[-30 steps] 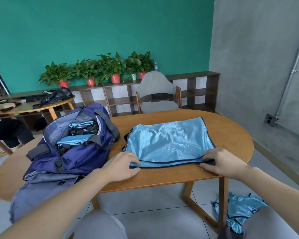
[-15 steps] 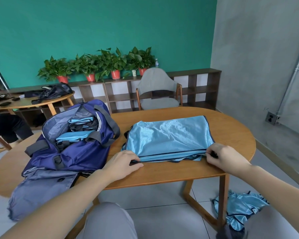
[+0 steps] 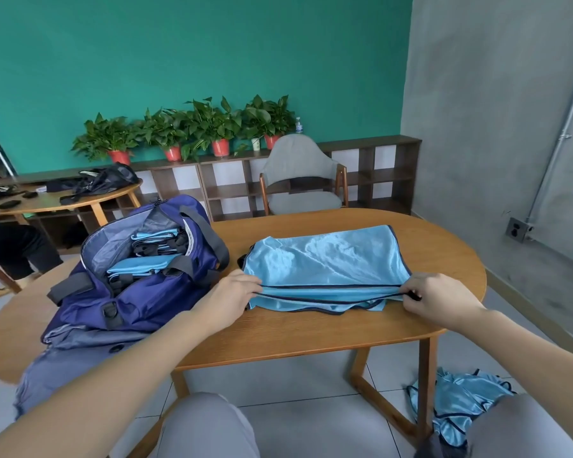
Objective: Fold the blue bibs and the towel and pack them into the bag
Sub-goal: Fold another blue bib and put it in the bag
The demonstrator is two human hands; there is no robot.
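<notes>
A shiny light-blue bib (image 3: 325, 262) with dark trim lies flat on the oval wooden table (image 3: 311, 328). My left hand (image 3: 227, 297) pinches its near left edge and my right hand (image 3: 435, 299) pinches its near right edge, lifting that edge a little off the layer beneath. The purple duffel bag (image 3: 139, 279) stands open to the left of the bib, with several folded blue bibs (image 3: 139, 266) inside. More blue bibs (image 3: 457, 404) lie crumpled on the floor by my right knee.
A grey chair (image 3: 301, 180) stands behind the table in front of a low shelf with potted plants (image 3: 192, 127). A second round table (image 3: 63, 200) with dark items is at the back left, and a person's legs (image 3: 10, 246) show beside it.
Both hands went from resting flat on the bib's near edge to pinching it. The near edge has been raised and drawn back over the bib, showing the layer below.
</notes>
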